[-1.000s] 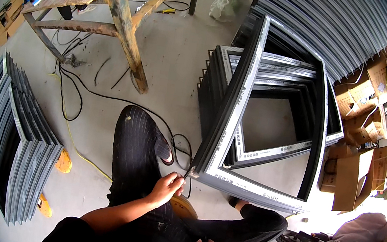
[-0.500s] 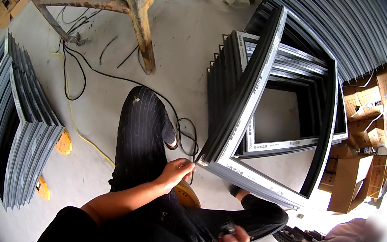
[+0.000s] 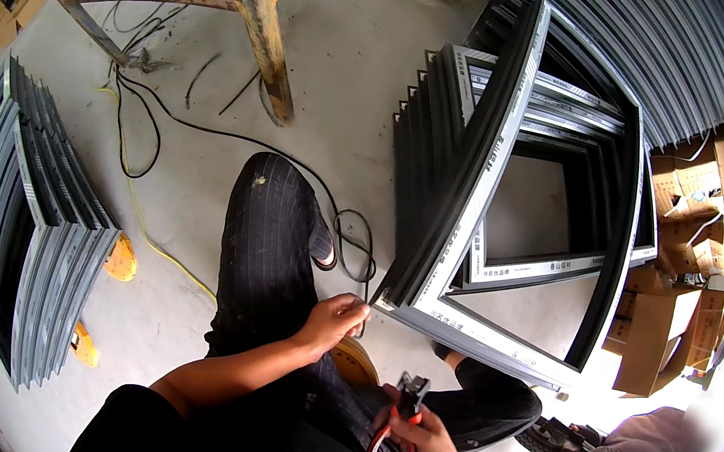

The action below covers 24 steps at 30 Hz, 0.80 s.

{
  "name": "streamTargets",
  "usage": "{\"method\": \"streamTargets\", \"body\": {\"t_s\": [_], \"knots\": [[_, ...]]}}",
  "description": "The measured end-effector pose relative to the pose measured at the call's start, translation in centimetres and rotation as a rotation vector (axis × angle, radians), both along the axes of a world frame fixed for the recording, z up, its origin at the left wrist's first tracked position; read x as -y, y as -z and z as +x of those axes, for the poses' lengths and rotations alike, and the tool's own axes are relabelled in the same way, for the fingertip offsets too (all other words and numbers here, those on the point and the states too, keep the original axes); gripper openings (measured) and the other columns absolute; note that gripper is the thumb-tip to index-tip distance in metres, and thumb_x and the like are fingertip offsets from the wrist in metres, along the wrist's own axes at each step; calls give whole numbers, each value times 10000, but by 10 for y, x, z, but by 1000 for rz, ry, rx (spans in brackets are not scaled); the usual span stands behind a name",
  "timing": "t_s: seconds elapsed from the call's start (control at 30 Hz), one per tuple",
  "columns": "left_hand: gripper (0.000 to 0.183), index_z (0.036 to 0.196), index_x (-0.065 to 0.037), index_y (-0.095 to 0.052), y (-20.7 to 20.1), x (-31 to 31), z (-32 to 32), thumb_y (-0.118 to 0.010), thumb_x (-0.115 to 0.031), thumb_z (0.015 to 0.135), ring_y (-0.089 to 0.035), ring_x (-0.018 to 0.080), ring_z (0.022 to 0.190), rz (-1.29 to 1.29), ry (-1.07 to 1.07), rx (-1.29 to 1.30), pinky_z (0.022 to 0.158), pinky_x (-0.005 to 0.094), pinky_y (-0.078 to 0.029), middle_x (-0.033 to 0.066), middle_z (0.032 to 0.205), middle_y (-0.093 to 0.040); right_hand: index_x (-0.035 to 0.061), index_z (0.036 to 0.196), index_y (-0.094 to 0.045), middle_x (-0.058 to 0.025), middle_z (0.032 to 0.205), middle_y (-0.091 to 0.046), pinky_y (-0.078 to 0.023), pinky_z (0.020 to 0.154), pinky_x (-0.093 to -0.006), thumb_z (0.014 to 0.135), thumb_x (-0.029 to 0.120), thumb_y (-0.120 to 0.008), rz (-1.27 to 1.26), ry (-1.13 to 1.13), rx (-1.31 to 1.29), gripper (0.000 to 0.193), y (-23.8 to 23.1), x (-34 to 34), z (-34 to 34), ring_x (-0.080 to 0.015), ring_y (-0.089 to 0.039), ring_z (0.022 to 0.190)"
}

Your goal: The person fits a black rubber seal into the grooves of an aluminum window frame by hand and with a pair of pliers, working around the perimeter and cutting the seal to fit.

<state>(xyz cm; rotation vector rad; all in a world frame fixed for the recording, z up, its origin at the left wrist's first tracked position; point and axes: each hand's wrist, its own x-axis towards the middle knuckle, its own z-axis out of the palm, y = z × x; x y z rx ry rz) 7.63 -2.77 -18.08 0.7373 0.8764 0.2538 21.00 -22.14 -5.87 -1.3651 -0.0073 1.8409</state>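
Well, the right hand closes round red-handled pliers; beside a grey frame, the left hand bunches its fingers, contents hidden.

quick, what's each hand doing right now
Left hand: fingers pinched shut near the grey frame; contents unclear.
Right hand: closed around red-handled pliers.

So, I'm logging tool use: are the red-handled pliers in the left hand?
No, the right hand is holding the red-handled pliers.
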Motion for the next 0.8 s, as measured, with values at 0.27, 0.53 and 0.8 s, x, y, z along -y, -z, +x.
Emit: {"method": "streamTargets", "body": {"t_s": [0.27,0.53,0.8], "knots": [[181,876,-13,-612,4,5,1,-575,-183,926,-486,56,617,61,-39,8,578,216,-399,-10,684,-547,-12,889,-534,-180,751,-584,-455,641,-383,847,213,-660,233,-562,991,261,47,-85,27,-322,-593,701],[141,848,-27,-608,-2,-4,-2,-582,-157,896,-538,200,591,637,98,-154,572,329,-425,89,661,-541,-2,958,-565,-187,800,-610,-457,677,-429,833,201,-651,306,-731,1054,254,55,-103,31,-384,-592,781],[108,838,-29,-610,-19,-20,-4,-598,-132,870,-592,308,669,989,253,-256,598,386,-450,122,735,-601,13,992,-566,-192,805,-616,-467,684,-453,835,229,-640,274,-753,1105,277,54,-106,24,-399,-602,799]]}}
